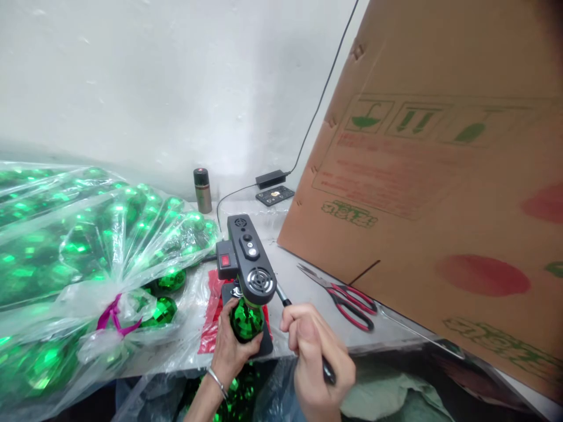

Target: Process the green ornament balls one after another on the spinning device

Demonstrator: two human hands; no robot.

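Observation:
My left hand (233, 343), with a metal bangle on the wrist, curls around a shiny green mirrored ball (247, 320). The ball sits right under the round front end of a small black bench machine (250, 258), which has a red switch on its left side. My right hand (319, 357) is closed around the black grip of a lever (286, 302), whose metal rod runs to the machine's right side. Where the ball meets the machine is hidden beneath the head. Red plastic sheeting (213, 313) lies under the machine.
Clear bags (118, 234) of green balls fill the left, one tied with a purple ribbon (116, 316). Scissors (343, 293) lie right of the machine, before a large cardboard box (417, 193). Behind stand a small canister (203, 190), a power adapter (271, 179) and a phone (275, 195).

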